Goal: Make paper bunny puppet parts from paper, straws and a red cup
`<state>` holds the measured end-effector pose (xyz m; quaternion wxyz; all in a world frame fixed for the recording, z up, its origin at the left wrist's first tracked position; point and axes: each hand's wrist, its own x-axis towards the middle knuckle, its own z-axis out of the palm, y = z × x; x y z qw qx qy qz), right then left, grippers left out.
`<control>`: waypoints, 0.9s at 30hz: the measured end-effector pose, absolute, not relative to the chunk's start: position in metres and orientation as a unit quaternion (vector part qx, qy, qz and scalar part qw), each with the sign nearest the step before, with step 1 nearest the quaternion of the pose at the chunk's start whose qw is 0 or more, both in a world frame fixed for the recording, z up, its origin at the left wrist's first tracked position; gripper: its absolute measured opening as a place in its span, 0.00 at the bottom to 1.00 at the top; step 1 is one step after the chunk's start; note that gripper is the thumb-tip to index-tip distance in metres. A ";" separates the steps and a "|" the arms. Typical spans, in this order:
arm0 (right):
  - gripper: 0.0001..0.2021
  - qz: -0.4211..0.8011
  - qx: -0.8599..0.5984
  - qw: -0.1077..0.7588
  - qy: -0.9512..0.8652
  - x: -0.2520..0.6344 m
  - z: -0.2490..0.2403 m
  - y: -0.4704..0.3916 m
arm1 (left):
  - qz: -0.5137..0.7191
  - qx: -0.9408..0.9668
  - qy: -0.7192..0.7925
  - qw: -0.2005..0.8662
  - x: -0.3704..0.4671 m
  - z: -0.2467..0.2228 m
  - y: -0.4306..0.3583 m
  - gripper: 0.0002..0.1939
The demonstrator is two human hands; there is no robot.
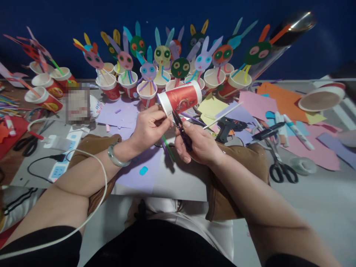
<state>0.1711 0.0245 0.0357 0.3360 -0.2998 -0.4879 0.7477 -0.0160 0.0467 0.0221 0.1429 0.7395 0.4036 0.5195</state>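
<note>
In the middle, a red paper cup [185,97] with white ends is tipped on its side. At its left end, my left hand [151,128] is closed with fingertips pinched against the rim. My right hand [198,142] is closed round dark scissors [179,124], whose blades point up at the cup's near edge, close to my left fingertips. Whether the blades are cutting anything cannot be made out. Below and between the hands hangs a green straw [167,147] beside a darker strip. Its upper end is hidden behind the fingers.
Behind stand several paper cups [108,89] bearing rabbit-faced paper heads on straws. A black glue gun [229,128], coloured paper [258,104], markers [299,131], more scissors [282,168] and a tape roll [303,165] lie to the right. Left are a power strip [65,157] and a white cable [104,174] crossing my left arm.
</note>
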 end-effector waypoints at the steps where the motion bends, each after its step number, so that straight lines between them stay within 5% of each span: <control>1: 0.25 0.746 -0.302 0.337 -0.489 0.171 0.036 0.024 | 0.518 0.739 0.405 0.144 -0.016 0.022 0.047 0.17; 27: 0.26 0.701 -0.319 0.366 -0.522 0.170 0.032 0.024 | 0.508 0.746 0.402 0.156 -0.015 0.027 0.045 0.20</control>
